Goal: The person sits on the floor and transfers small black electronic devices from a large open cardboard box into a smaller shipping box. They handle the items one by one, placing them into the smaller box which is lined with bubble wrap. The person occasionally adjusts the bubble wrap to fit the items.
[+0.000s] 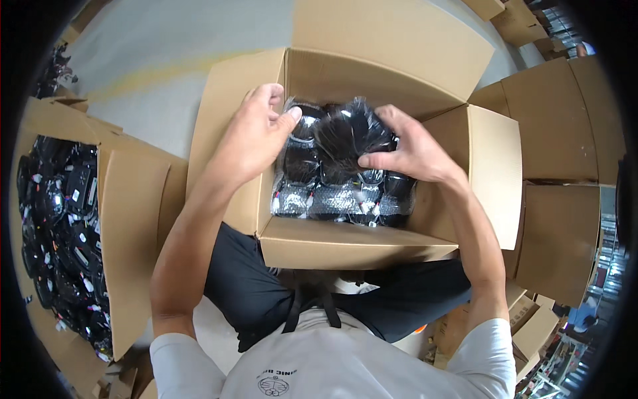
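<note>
An open cardboard box [359,247] stands in front of my lap. Inside it lie several rounded black parts [302,163] in clear plastic, with a row in bubble wrap [339,199] along the near side. My right hand [419,149] grips a plastic-wrapped black part [349,133] above the others, thumb on its near side and fingers at its far right. Over the box's left side is my left hand [256,136], empty, its thumb apart from its bent fingers. The thumb tip comes close to the wrapped parts at the far left; whether it touches them I cannot tell.
To the left, another carton [136,199] holds many loose black parts [63,233] with small connectors. Large closed cartons [555,126] stand at the right. The box's flaps [392,40] spread outward. Flattened cardboard [531,326] lies at the lower right. Another person [583,316] shows at the far right.
</note>
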Motion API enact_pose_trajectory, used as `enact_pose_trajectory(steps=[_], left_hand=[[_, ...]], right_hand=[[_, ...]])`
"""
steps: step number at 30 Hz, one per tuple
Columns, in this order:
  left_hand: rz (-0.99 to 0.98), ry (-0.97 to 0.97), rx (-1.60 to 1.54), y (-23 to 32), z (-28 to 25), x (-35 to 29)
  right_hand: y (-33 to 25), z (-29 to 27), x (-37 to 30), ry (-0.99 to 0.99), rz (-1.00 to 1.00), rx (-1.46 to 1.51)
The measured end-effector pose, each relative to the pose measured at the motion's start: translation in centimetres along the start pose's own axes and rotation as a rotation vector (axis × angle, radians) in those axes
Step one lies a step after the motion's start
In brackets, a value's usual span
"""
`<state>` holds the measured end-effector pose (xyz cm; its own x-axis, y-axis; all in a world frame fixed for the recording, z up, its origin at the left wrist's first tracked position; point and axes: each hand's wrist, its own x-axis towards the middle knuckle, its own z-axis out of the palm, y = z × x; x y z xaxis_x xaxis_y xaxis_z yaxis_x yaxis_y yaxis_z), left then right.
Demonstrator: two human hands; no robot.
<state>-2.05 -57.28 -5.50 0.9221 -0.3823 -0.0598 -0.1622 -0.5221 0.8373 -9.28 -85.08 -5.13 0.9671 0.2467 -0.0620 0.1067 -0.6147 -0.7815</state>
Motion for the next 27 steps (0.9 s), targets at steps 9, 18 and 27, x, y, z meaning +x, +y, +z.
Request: enact_pose_trajectory(steps=[9, 18, 27], left_hand=[[0.518, 0.327, 0.599, -1.2, 2.6, 0.3], [0.395, 0.336, 0.769, -0.9, 1.1, 0.0], [0.603, 0.633, 0.513, -2.4, -6.7, -2.8]], right_hand=[[14.4, 20.8, -1.6, -0.336, 0.9, 0.831], [20.1, 27.8, -2.8, -0.394, 0.615, 0.042], [16.3, 25.7, -0.7, -0.549, 0.345, -0.615]])
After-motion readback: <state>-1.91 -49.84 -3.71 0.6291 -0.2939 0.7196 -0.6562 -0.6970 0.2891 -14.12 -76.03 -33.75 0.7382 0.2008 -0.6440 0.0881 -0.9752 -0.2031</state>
